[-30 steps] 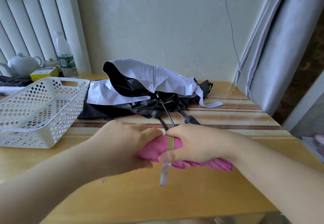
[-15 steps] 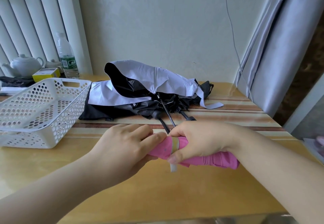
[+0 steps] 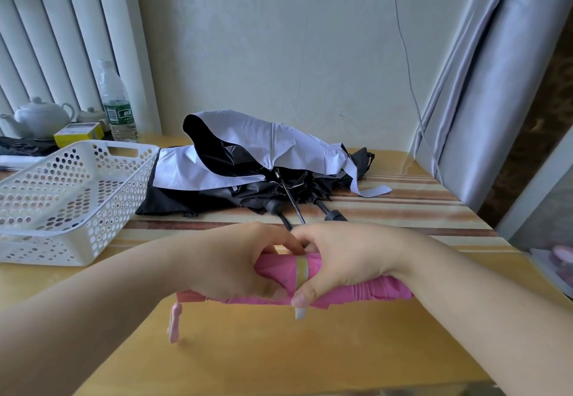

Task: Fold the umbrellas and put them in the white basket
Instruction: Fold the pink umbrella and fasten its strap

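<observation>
1. The pink umbrella (image 3: 362, 292) is rolled up and lies crosswise in front of me, just above the near part of the wooden table (image 3: 279, 349), held in both my hands.
2. A pale strap (image 3: 301, 271) wraps round its middle; the strap's free end hangs below the roll.
3. My left hand (image 3: 235, 265) curls round the roll's left part, fingertips reaching the strap from above.
4. My right hand (image 3: 344, 259) grips the roll just right of the strap, thumb pressing on the strap's lower part.
5. A pink tag (image 3: 174, 324) dangles from the umbrella's left end.
6. Behind my hands, a heap of unfolded umbrellas (image 3: 248, 163), white-grey over black, lies on the table with dark handles pointing towards me.
7. The white basket (image 3: 77, 197) stands at the left, touching that heap's edge; I see nothing inside it.
8. Beyond the basket stand a water bottle (image 3: 116, 104), a yellow box (image 3: 79, 133) and a white teapot (image 3: 42, 116).
9. A grey curtain (image 3: 496, 85) hangs at the right.
</observation>
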Demonstrator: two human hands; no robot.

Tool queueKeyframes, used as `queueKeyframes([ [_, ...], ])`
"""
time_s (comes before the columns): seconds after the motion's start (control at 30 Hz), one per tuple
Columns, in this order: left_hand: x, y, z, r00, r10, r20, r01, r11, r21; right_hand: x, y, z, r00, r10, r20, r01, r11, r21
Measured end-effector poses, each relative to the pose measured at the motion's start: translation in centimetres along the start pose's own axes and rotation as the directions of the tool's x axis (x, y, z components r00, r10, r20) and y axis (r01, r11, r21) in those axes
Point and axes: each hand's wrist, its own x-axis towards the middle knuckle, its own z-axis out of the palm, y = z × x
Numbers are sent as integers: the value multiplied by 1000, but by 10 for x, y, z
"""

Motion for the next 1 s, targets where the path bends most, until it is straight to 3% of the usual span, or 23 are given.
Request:
queueKeyframes([
  [0.13, 3, -10, 3, 996, 59, -69, -65, 994, -88, -5, 0, 2, 989, 47, -141, -57, 996, -69],
  [0.2, 4, -18, 4, 992, 39, -124, -66, 973, -223, -8, 4, 8, 932, -56, -358, 10, 991, -131],
  [0.27, 3, -28, 4, 981, -9, -192, -77, 897, -436, -10, 11, 15, 723, -246, -646, 148, 968, -203],
  [0.3, 2, -32, 3, 972, -59, -225, -78, 831, -551, -12, 16, 18, 589, -300, -750, 199, 954, -225],
  [0.33, 1, -36, 3, 961, -121, -248, -77, 747, -661, -13, 22, 21, 513, -287, -809, 217, 955, -201],
  [0.37, 0, -38, 4, 946, -184, -265, -82, 656, -750, -13, 26, 24, 514, -217, -830, 200, 971, -131],
  [0.47, 0, -40, 7, 889, -319, -329, -131, 510, -850, -4, 31, 36, 766, 77, -638, 20, 989, 144],
  [0.53, 0, -36, 9, 865, -350, -359, -176, 459, -871, 8, 32, 43, 841, 163, -516, 13, 947, 321],
  [0.63, -1, -32, 12, 854, -352, -383, -222, 418, -881, 26, 22, 46, 846, 193, -498, 146, 813, 564],
  [0.77, -3, -27, 18, 859, -313, -405, -245, 444, -862, 34, 4, 39, 865, 183, -468, 219, 701, 679],
  [1.0, -4, -26, 23, 834, -342, -434, -275, 425, -862, 32, 2, 40, 824, 196, -532, 151, 828, 539],
])
